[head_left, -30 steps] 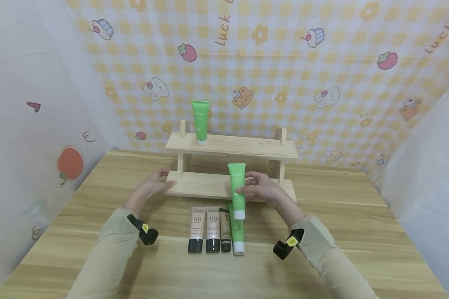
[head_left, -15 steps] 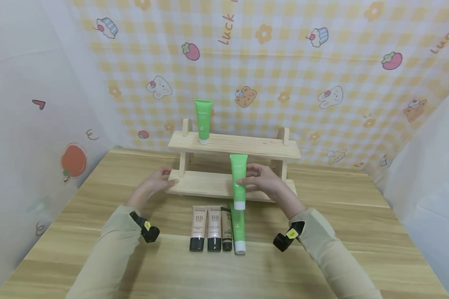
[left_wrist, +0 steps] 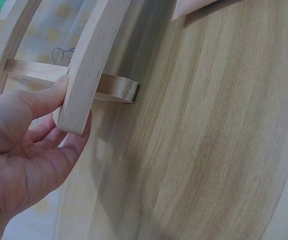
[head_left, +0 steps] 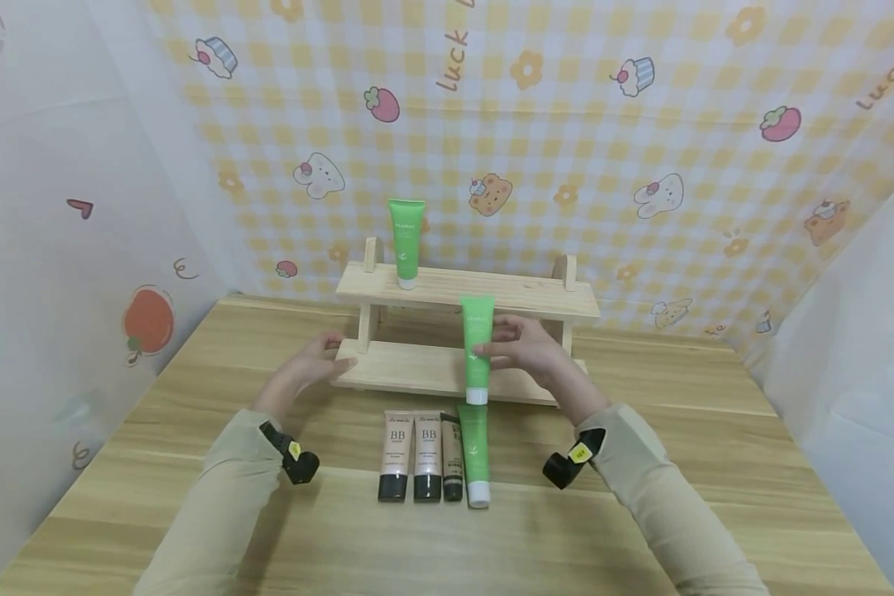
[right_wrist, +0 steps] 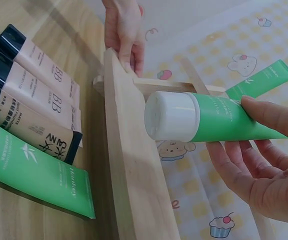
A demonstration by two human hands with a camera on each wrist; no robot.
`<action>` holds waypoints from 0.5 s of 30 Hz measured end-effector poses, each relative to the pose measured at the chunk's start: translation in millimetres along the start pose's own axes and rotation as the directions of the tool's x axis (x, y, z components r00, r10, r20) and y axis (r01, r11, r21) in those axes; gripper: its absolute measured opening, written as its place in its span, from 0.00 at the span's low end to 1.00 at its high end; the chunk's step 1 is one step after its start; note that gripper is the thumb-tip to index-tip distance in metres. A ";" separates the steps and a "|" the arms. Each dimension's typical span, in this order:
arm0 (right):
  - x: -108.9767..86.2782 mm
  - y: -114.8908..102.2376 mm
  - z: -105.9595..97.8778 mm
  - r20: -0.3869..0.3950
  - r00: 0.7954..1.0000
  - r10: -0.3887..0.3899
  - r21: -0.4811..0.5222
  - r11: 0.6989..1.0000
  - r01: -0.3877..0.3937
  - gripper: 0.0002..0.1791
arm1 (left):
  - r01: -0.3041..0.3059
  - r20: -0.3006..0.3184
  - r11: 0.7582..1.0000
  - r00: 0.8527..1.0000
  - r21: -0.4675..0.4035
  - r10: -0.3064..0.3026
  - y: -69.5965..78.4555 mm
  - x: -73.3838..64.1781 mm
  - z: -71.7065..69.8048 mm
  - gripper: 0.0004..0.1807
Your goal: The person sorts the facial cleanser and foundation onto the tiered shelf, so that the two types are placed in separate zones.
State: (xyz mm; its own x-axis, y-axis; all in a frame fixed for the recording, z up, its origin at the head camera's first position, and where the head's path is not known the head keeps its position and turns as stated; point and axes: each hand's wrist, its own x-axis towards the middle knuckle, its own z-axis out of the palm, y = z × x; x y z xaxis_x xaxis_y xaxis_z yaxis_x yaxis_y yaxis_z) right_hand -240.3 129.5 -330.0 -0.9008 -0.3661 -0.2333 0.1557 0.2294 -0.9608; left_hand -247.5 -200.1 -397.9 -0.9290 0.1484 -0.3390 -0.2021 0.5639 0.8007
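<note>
My right hand (head_left: 531,352) holds a green squeeze tube (head_left: 478,343) upright, white cap down, in front of the two-tier wooden shelf (head_left: 417,368). In the right wrist view the thumb lies on one side of the held tube (right_wrist: 229,120) and the fingers on the other. With thumb and fingers my left hand (head_left: 309,362) grips the left end of the lower board; the left wrist view shows that board end (left_wrist: 79,107) pinched. Another green tube (head_left: 406,244) stands cap down on the upper board's left part.
On the wooden table (head_left: 387,546) before the shelf lie two pink BB cream tubes (head_left: 398,451) (head_left: 428,451), a beige foundation tube (head_left: 452,455) and a green tube (head_left: 476,455), side by side. A checked cloth (head_left: 432,141) hangs behind the shelf.
My right hand has raised the green tube from over the lying tubes to the height of the shelf's boards. The left hand keeps its grip on the lower board.
</note>
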 end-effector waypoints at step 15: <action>3.5 -14.0 -8.1 -0.051 0.999 -0.017 -0.024 1.000 0.016 0.32 | -0.004 -0.011 1.000 1.000 0.013 0.004 -1.3 2.3 0.3 0.39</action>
State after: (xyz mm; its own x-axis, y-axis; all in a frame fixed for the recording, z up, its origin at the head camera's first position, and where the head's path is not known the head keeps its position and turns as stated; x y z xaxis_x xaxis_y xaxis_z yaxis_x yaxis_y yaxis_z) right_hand -248.9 132.3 -316.2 -0.9229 -0.3235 -0.2088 0.1315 0.2449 -0.9606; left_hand -249.3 -200.2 -399.9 -0.9331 0.1423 -0.3303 -0.1942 0.5738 0.7957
